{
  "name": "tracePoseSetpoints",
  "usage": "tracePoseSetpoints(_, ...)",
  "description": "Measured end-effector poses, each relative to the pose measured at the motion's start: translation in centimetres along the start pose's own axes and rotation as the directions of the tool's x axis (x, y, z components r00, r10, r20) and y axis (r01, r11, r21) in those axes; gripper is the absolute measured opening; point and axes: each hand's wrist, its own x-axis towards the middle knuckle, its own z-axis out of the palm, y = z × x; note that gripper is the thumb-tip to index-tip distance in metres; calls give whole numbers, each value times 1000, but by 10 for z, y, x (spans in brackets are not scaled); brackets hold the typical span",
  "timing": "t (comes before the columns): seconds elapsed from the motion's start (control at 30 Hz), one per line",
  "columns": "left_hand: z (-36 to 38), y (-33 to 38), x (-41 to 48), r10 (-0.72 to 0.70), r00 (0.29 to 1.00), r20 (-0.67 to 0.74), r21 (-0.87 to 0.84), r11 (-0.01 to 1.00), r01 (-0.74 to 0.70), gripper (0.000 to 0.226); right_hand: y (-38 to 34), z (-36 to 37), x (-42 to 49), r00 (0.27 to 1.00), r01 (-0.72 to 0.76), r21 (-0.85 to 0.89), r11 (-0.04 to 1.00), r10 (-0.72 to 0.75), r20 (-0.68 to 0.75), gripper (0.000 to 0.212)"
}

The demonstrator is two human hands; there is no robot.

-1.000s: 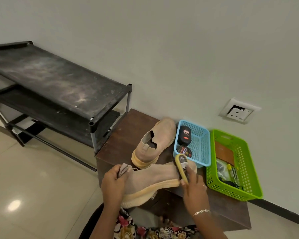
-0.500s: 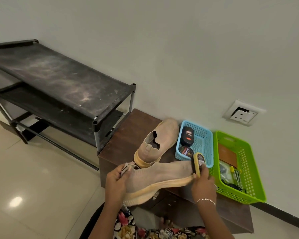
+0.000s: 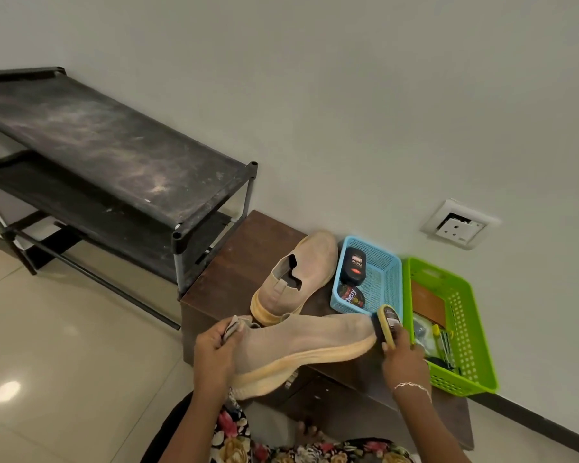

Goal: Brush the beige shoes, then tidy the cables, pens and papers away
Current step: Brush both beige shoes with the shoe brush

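Left hand [image 3: 214, 357]: fingers curled round the heel end of the held beige shoe [image 3: 301, 342], at the pull tab. Right hand [image 3: 405, 360]: fingers clamped on the brush [image 3: 389, 324], bristle side against the shoe's toe. Shoe is lower centre of frame, tilted, yellowish sole edge toward the bottom of the frame, toe over the brown worktop [image 3: 234, 265], heel past its near edge. Second beige shoe [image 3: 298, 272] sits upright on the worktop just behind, toe just beside the blue basket [image 3: 390, 289]. Blue basket holds a black polish bottle [image 3: 353, 265] and a polish tin [image 3: 350, 295]. Green basket [image 3: 478, 332] just right of it, with pens [image 3: 443, 342] and a flat brown item [image 3: 428, 304]. Black shoe rack [image 3: 114, 155] upper left, wall socket [image 3: 458, 225] centre right
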Motion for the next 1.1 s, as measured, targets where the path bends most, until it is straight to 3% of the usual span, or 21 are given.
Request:
tracePoseSetpoints(0.07,1,-2,1,8,1000,-16,18,1000,-8,18,-11,-1,-9,1000,2,-14,1000,-2,8,53)
tracePoseSetpoints(0.13,3,-4,1,26,1000,1,65,998,-26,18,-37,12,-43,986,144,-49,988,-138,94,58)
tracePoseSetpoints(0.23,5,-5,-2,35,999,25,65,997,-37,22,-84,22,-115,867,406,66,911,-407,289,61)
tracePoseSetpoints(0.33,-1,-2,-1,13,1000,-3,-26,1000,-13,20,-80,26,-113,846,478,94,873,-487,219,62)
tracePoseSetpoints(0.43,-2,-2,-1,4,1000,16,7,1000,-4,19,-33,26,-59,948,304,-48,951,-297,110,55)
tracePoseSetpoints(0.57,3,3,-5,7,1000,12,26,1000,-8,19,-11,14,-25,999,-41,76,996,40,18,53)
tracePoseSetpoints(0.63,4,7,-6,3,1000,-6,23,1000,-3,21,-25,15,-39,999,-16,81,997,14,33,54)
tracePoseSetpoints(0.7,7,10,-6,19,1000,12,36,999,-20,23,-49,22,-72,979,140,87,986,-151,135,57)
tracePoseSetpoints(0.8,12,14,-9,-13,1000,8,2,1000,13,21,-87,22,-134,884,298,256,920,-367,289,58)
tracePoseSetpoints(0.9,8,11,-5,-124,992,-29,-109,987,120,18,-90,19,-164,805,385,406,829,-517,292,52)
tracePoseSetpoints(0.97,5,12,-5,-135,991,21,-100,985,137,12,-73,18,-146,823,392,356,848,-496,276,55)
tracePoseSetpoints(1.1,9,22,-20,-91,993,75,13,996,90,15,-35,9,-78,954,177,199,964,-218,207,49)
